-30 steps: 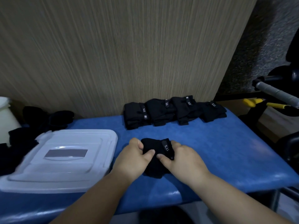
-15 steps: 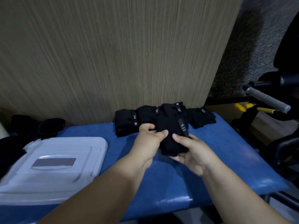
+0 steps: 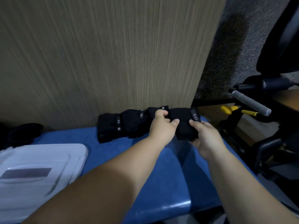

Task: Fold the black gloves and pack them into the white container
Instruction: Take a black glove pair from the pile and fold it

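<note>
head view: both hands (image 3: 181,131) grip folded black glove (image 3: 182,125).

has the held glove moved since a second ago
Yes: the folded glove went from the middle of the blue bench back to the right end of the glove row.

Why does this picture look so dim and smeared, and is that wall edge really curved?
Head view: dim light, so the row of folded gloves merges into black shapes; the wood panel shows smeared grain, likely motion blur; the wide-angle lens probably bows its right edge; a pale glare strip runs along the front edge of the blue table.
</note>
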The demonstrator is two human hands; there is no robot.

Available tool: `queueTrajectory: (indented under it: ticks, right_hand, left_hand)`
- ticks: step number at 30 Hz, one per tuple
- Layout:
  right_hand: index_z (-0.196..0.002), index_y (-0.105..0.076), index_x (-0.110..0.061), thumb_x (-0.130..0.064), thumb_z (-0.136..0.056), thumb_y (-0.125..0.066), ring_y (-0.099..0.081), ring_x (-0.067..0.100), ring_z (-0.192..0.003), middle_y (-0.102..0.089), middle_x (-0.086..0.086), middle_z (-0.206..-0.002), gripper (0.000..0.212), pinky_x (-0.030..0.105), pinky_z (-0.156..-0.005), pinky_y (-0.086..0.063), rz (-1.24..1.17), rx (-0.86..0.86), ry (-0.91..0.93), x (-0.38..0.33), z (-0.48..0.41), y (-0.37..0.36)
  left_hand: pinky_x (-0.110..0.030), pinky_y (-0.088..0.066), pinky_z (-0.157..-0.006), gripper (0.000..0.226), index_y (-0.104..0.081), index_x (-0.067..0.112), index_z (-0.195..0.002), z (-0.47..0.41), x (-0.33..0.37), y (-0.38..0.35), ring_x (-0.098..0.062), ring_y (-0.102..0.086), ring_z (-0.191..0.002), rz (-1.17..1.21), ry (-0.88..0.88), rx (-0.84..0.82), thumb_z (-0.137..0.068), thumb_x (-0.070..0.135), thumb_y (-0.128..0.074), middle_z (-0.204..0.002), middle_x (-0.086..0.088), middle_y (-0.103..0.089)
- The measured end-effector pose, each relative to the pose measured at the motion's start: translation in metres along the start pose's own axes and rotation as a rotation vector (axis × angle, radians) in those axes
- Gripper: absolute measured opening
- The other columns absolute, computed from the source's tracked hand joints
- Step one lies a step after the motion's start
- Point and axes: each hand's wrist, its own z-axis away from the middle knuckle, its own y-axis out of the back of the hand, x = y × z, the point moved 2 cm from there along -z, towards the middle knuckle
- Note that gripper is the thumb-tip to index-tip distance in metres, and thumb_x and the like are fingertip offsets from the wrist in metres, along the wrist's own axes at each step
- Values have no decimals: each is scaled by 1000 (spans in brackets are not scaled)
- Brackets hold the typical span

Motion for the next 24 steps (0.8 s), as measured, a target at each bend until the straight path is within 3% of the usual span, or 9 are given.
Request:
queueTrajectory:
  ticks: [2,4,8,10,14,18,21,24]
  right_hand:
    - [-109,-60,-7,-10,-91,-61,-69,28,-91,-69,15,-102,19,43,-77,-58,49,43,68,-12,-18,8]
    - [-115,-59,-6,-14,-89,-65,-68,29,-94,-68,15,-107,28,46,-81,-57,105,87,120,-21,-35,17]
    - [-109,-63,-22,-45,-59,-78,-70,23,-92,-71,2,-103,57,50,-82,-57,339,152,228,-22,-79,32]
    - [-109,-61,-25,-50,-54,-76,-68,21,-93,-70,-3,-103,62,49,-84,-56,426,171,275,-17,-98,33]
    - [-126,-51,-21,-37,-73,-78,-62,20,-102,-60,-4,-112,62,47,-92,-52,573,138,318,-14,-102,10]
    - [-134,-45,-17,-26,-84,-72,-52,11,-96,-57,-1,-119,58,25,-87,-41,737,105,387,-2,-113,2]
    - [-136,-42,-20,-31,-86,-66,-58,21,-106,-60,1,-123,56,29,-83,-42,918,149,409,2,-115,3]
    - [-135,-40,-25,-39,-86,-63,-50,30,-117,-57,6,-128,56,40,-92,-43,1119,241,443,8,-118,6]
  left_hand:
    - [-27,-42,-87,46,-41,17,-130,-6,10,-1,-16,-52,-104,-301,-155,46,-91,29,-62,-116,1,-57]
    - [-31,-35,-100,42,-44,19,-129,-13,14,-1,-19,-42,-119,-544,-292,96,-92,30,-58,-127,1,-49]
    - [-32,-19,-109,38,-44,21,-132,-29,4,0,-16,-28,-133,-843,-475,84,-96,32,-49,-140,7,-42]
    - [-35,-12,-115,48,-34,20,-143,-39,-6,0,-17,-16,-143,-967,-460,1,-99,37,-41,-155,5,-27]
    - [-40,0,-120,62,-13,22,-153,-53,-27,-1,-18,3,-149,-1134,-348,-121,-100,52,-24,-163,5,-2]
    - [-40,1,-120,66,-6,23,-154,-59,-41,-2,-18,3,-149,-1186,-281,-168,-99,58,-19,-163,5,4]
    - [-40,1,-121,66,-5,25,-154,-61,-46,-4,-17,3,-149,-1194,-290,-157,-99,58,-17,-163,6,4]
    - [-39,2,-121,65,-5,26,-154,-63,-48,-4,-16,3,-149,-1184,-296,-154,-99,58,-16,-162,7,4]
